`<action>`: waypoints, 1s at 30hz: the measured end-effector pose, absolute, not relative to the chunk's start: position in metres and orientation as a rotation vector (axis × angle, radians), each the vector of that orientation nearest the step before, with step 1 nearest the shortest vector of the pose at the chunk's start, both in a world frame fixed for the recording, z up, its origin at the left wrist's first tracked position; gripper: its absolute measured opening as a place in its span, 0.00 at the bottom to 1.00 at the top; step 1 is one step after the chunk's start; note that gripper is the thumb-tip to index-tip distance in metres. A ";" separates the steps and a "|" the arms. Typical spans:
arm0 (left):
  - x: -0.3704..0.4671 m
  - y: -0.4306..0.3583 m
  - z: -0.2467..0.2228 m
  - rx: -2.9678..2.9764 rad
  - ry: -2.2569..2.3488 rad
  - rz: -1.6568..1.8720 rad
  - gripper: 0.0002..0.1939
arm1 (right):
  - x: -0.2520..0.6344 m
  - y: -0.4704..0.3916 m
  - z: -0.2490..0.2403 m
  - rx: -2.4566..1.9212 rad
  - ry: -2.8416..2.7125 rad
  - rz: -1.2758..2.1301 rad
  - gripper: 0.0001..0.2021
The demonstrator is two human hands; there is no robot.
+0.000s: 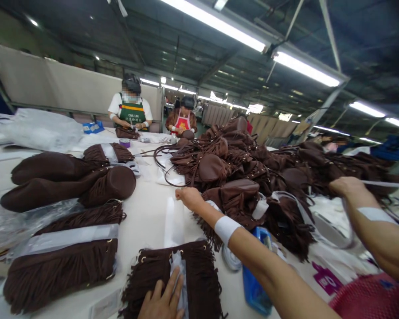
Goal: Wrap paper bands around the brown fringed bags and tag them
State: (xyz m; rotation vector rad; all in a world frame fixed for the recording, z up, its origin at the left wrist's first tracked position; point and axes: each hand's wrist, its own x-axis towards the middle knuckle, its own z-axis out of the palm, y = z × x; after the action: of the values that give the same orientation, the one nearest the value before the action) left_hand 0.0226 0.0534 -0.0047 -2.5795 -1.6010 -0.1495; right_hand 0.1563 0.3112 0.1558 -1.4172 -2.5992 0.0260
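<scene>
Here, your left hand [161,305] lies open on fringed brown bundle [204,279] on table [138,230], likely steadying pale plastic wrap [183,271]; right hand [190,198] curls closed near brown pile [216,167], can't tell if gripping anything.

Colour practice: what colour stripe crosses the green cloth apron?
The stripe is yellow-orange, best seen in head view.

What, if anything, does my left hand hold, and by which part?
Your left hand seems to hold nothing: its fingers rest on translucent plastic over the dark brown fringed fabric bundle.
</scene>
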 end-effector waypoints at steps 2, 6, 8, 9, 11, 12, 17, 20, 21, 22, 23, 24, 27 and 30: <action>0.023 0.054 -0.005 -2.562 -1.622 -0.140 0.34 | 0.156 0.314 0.154 -1.433 -2.598 -0.018 0.05; 0.023 0.047 0.015 -2.628 -1.633 -0.184 0.34 | 0.151 0.315 0.149 -1.450 -2.577 -0.067 0.05; 0.022 0.043 0.028 -2.652 -1.674 -0.214 0.32 | 0.147 0.310 0.147 -1.438 -2.570 -0.051 0.07; 0.022 0.041 0.033 -2.661 -1.698 -0.217 0.31 | 0.145 0.304 0.147 -1.431 -2.565 -0.036 0.07; 0.021 0.039 0.039 -2.678 -1.738 -0.213 0.30 | 0.143 0.287 0.151 -1.420 -2.547 -0.011 0.08; 0.021 0.039 0.040 -2.689 -1.747 -0.213 0.30 | 0.143 0.274 0.155 -1.416 -2.538 -0.004 0.08; 0.021 0.040 0.040 -2.760 -1.764 -0.234 0.28 | 0.153 0.178 0.174 -1.222 -2.548 -0.141 0.08; 0.020 0.040 0.044 -2.778 -1.774 -0.295 0.23 | 0.160 0.113 0.163 -1.113 -2.588 -0.248 0.05; 0.019 0.039 0.046 -2.785 -1.769 -0.323 0.21 | 0.162 0.094 0.154 -1.104 -2.582 -0.250 0.04; 0.019 0.038 0.047 -2.793 -1.762 -0.347 0.18 | 0.162 0.076 0.144 -1.097 -2.568 -0.241 0.04; 0.018 0.037 0.047 -2.801 -1.754 -0.363 0.16 | 0.163 0.061 0.131 -1.095 -2.549 -0.229 0.04; 0.018 0.036 0.047 -2.810 -1.744 -0.374 0.14 | 0.162 0.048 0.118 -1.094 -2.524 -0.217 0.04; 0.016 0.035 0.047 -2.823 -1.709 -0.394 0.13 | 0.159 0.023 0.084 -1.093 -2.451 -0.193 0.06; 0.013 0.035 0.047 -2.842 -1.676 -0.420 0.12 | 0.159 0.014 0.063 -1.077 -2.383 -0.190 0.09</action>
State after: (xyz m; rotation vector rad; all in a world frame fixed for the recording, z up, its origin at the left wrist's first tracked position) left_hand 0.0134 0.0350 0.0475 -2.8422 -1.6762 -0.4195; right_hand 0.1588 0.0140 0.0635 -1.0767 -2.3834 -0.1905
